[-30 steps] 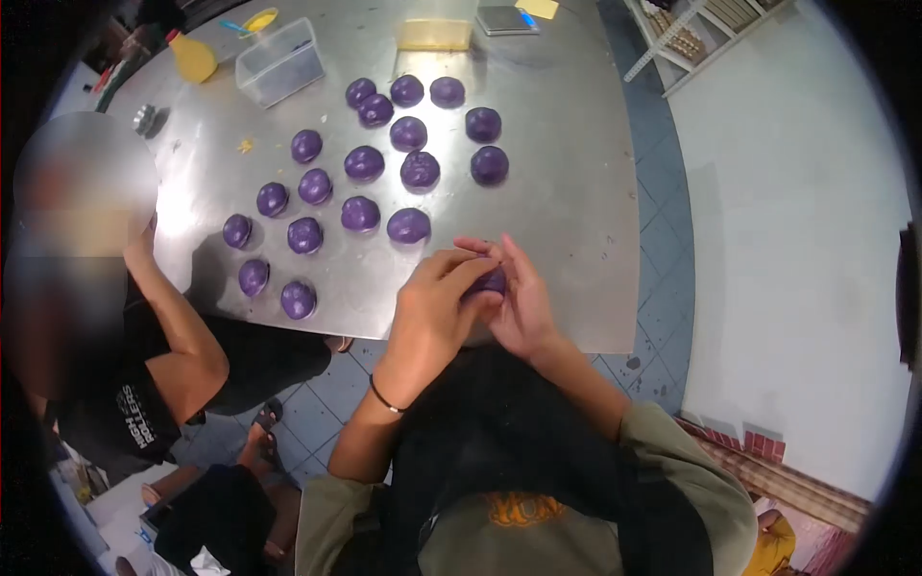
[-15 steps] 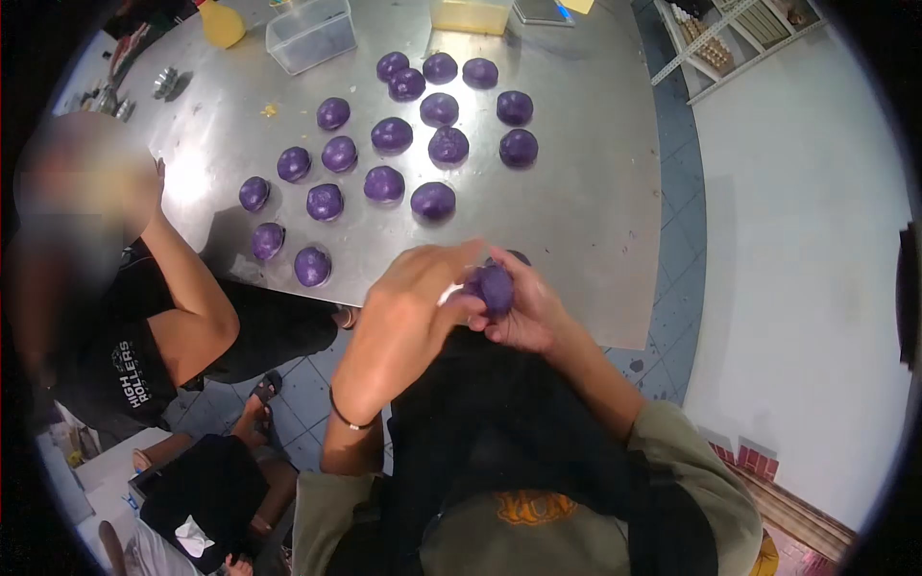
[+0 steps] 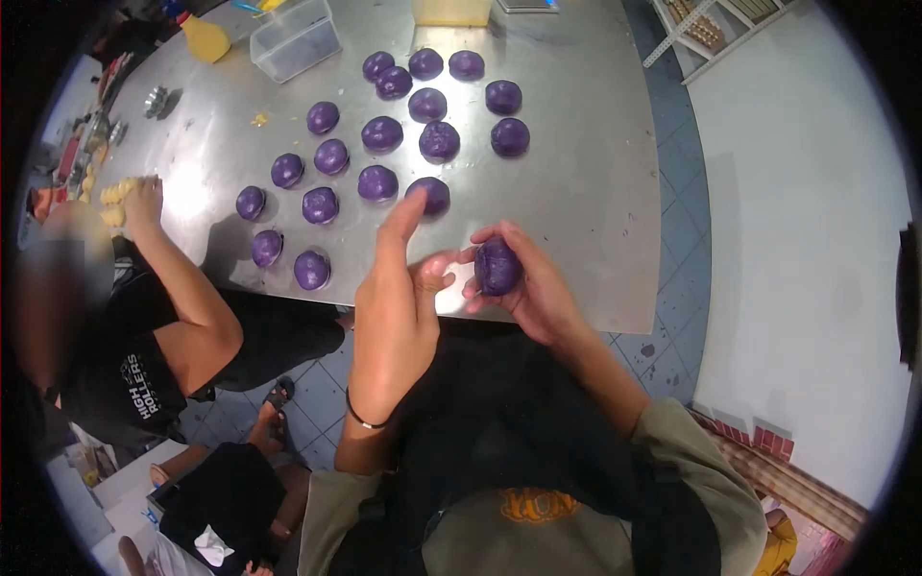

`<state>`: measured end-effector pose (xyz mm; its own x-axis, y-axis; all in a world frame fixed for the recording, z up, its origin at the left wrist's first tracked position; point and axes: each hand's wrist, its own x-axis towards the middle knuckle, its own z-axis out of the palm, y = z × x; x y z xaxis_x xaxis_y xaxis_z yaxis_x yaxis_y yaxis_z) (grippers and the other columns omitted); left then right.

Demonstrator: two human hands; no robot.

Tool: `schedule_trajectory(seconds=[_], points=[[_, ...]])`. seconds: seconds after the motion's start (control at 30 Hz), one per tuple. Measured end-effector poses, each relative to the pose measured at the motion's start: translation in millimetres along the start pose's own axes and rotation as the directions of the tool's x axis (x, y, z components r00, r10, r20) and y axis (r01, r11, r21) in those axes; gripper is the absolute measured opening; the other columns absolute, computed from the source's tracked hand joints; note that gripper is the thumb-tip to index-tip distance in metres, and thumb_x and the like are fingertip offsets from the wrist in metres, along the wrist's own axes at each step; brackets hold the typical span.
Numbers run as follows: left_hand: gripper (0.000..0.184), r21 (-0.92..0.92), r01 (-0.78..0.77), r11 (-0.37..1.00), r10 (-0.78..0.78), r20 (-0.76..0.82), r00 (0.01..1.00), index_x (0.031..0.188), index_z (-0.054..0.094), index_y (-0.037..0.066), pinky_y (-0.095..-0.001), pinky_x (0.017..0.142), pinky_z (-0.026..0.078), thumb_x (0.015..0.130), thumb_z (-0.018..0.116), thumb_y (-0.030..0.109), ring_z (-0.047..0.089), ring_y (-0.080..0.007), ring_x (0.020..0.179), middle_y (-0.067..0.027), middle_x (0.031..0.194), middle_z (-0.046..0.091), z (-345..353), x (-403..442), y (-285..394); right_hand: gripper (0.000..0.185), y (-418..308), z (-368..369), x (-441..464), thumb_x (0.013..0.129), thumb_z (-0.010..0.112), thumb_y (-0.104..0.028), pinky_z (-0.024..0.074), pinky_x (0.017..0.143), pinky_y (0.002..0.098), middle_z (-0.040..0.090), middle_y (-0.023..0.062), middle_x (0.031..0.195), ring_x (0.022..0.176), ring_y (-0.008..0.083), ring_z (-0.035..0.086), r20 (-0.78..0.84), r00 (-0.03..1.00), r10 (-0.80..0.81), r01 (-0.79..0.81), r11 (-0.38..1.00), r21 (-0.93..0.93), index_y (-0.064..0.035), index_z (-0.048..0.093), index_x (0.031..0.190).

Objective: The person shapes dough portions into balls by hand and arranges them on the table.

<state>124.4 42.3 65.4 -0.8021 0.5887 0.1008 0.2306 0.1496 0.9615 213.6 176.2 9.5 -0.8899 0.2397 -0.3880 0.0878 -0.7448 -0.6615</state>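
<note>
A purple dough ball [image 3: 497, 267] with a creased surface rests in my right hand [image 3: 538, 298], whose fingers curl around it just above the table's near edge. To its left, my left hand [image 3: 394, 312] is raised with the fingers apart and nothing in it. Its fingertips overlap the view of another purple dough ball [image 3: 432, 197] on the metal table [image 3: 576, 240]; whether they touch it I cannot tell. Several more smooth purple dough balls [image 3: 382, 134] are spread over the table beyond both hands.
Farther back are a clear plastic tub [image 3: 296, 43], a container with yellow contents [image 3: 451, 12], a yellow bottle [image 3: 205, 38] and a small metal mould [image 3: 157, 101]. On the left a co-worker's hand [image 3: 144, 202] is near pale yellow dough pieces [image 3: 115, 192]. Another person sits lower left.
My left hand has come away from the dough ball and opened out to the left. My right hand keeps hold of the ball. The view has shifted slightly, and the co-worker's head has moved lower.
</note>
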Motion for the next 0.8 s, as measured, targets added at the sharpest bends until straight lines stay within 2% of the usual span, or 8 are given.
schedule_trajectory(seconds=[0.07,0.1,0.23,0.37,0.6,0.67,0.7,0.8], points=[[0.052,0.088,-0.084,0.993,0.068,0.172,0.983,0.131,0.047,0.004,-0.0319,0.078,0.053,0.082,0.064,-0.001,0.068,-0.0254,0.088,-0.0183,0.121,0.058,1.8,-0.9,-0.1,0.043,-4.4,7.9,-3.9,0.1,0.036,-0.043,0.0565,0.061,0.0323,0.062,0.0117,0.096,0.078,0.0198,0.065,-0.011,1.0,0.006,-0.006,1.0,0.026,-0.0053,0.049,0.116],[0.041,0.189,-0.284,0.94,0.254,0.166,0.953,0.118,0.059,0.003,-0.03,0.07,0.052,0.078,0.067,-0.003,0.067,-0.0225,0.08,-0.0154,0.105,0.065,9.3,1.2,2.1,0.043,-5.0,11.7,-5.3,0.1,0.036,-0.043,0.0565,0.061,0.0323,0.062,0.0117,0.096,0.078,0.0198,0.065,-0.017,1.0,0.0,0.0,1.0,0.027,-0.0053,0.049,0.116],[0.013,0.218,-0.282,0.934,0.247,0.177,0.953,0.087,0.07,0.001,-0.03,0.059,0.048,0.075,0.068,-0.003,0.064,-0.0207,0.067,-0.0123,0.076,0.066,15.1,5.8,-10.9,0.039,0.2,14.1,-5.4,0.099,0.039,-0.042,0.0497,0.043,0.0248,0.06,0.0088,0.082,0.058,0.0159,0.061,-0.04,0.995,0.089,-0.084,0.989,0.118,-0.0062,0.051,0.107],[0.02,0.207,-0.171,0.963,0.119,0.243,0.963,0.094,0.069,0.002,-0.0293,0.061,0.048,0.075,0.067,-0.004,0.064,-0.0215,0.07,-0.0123,0.08,0.067,1.8,8.4,6.5,0.041,5.1,8.4,0.1,0.097,0.042,-0.045,0.0418,0.033,0.0211,0.059,0.0054,0.071,0.042,0.0145,0.053,0.011,0.967,0.253,-0.25,0.947,0.203,-0.0067,0.052,0.107],[0.058,0.355,-0.471,0.807,0.377,0.304,0.875,0.127,0.05,0.005,-0.0272,0.071,0.047,0.074,0.072,-0.002,0.063,-0.0157,0.076,-0.0092,0.086,0.071,-11.1,21.3,-8.0,0.04,1.4,13.0,3.8,0.097,0.043,-0.044,0.0361,0.03,0.0181,0.059,0.0038,0.071,0.038,0.0105,0.048,0.117,0.93,0.35,-0.368,0.855,0.365,-0.007,0.053,0.108],[0.056,0.027,0.058,0.998,-0.063,0.384,0.921,0.124,0.05,0.004,-0.0266,0.071,0.047,0.074,0.076,0.003,0.061,-0.0103,0.078,-0.0058,0.082,0.071,-7.6,21.0,-23.7,0.041,11.7,2.6,9.1,0.097,0.042,-0.044,0.0349,0.03,0.0167,0.062,0.0053,0.081,0.036,0.0093,0.044,0.408,0.854,0.325,-0.492,0.76,0.425,-0.0062,0.053,0.11],[0.053,0.095,0.076,0.993,-0.108,0.393,0.913,0.123,0.05,0.004,-0.0259,0.074,0.048,0.078,0.076,0.011,0.059,-0.0062,0.083,-0.0085,0.09,0.071,-10.0,21.2,-27.0,0.041,11.6,1.2,10.0,0.097,0.042,-0.044,0.0349,0.03,0.0167,0.062,0.0053,0.081,0.036,0.0093,0.044,0.41,0.852,0.324,-0.493,0.761,0.422,-0.0062,0.053,0.11],[0.054,0.136,-0.214,0.967,0.172,0.271,0.947,0.131,0.043,0.004,-0.0272,0.082,0.047,0.087,0.069,0.023,0.062,-0.0113,0.097,-0.0139,0.098,0.069,-11.5,14.8,-41.0,0.044,5.6,1.7,12.4,0.098,0.041,-0.045,0.0348,0.031,0.0168,0.062,0.0049,0.081,0.035,0.009,0.041,0.441,0.812,0.383,-0.568,0.694,0.442,-0.0048,0.054,0.109]])
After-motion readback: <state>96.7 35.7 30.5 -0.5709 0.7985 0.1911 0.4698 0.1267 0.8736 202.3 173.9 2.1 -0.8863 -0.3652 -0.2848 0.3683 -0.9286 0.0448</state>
